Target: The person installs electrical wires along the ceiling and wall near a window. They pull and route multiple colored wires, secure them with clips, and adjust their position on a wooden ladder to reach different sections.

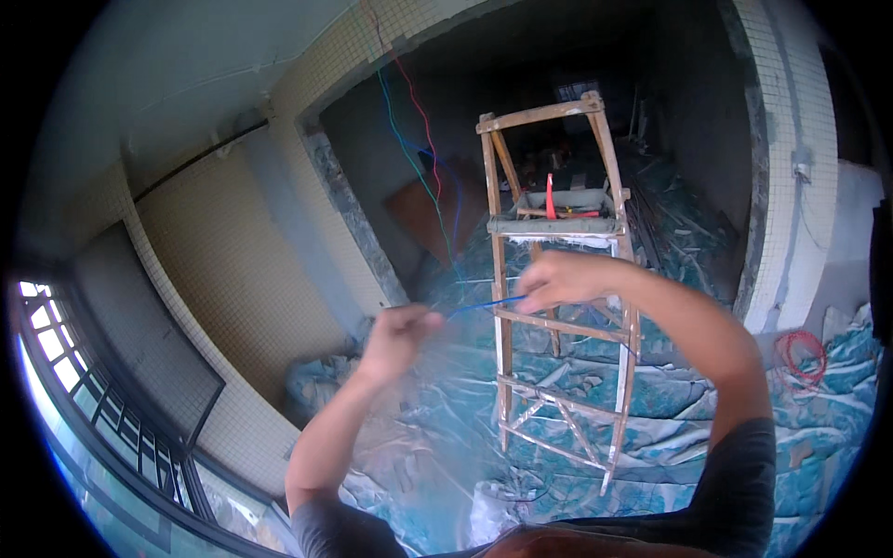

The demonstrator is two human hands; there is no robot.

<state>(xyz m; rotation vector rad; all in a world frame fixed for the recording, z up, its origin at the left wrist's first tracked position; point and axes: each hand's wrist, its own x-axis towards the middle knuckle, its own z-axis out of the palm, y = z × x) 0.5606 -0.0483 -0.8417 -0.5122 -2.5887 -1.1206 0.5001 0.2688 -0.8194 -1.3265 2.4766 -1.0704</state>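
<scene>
A thin blue wire [487, 304] runs between my two hands in front of the wooden ladder. My right hand [569, 281] is closed, its fingertips pinching the wire at one end of this stretch. Lower and to the left, my left hand [402, 335] is also closed, thumb toward the wire's other end; the hand is slightly blurred. From the ceiling opening hang a red wire [424, 112] and a green wire [398, 132], loosely twisted, dropping toward the space between my hands. More blue wire [457, 186] hangs beside them.
The paint-spotted wooden stepladder [502, 353] stands just beyond my right hand, with a tray [595, 224] holding a red-handled tool near its top. Crumpled teal sheeting [688, 409] covers the floor. A coil of red wire [802, 358] lies at right; a barred window [102, 391] is at left.
</scene>
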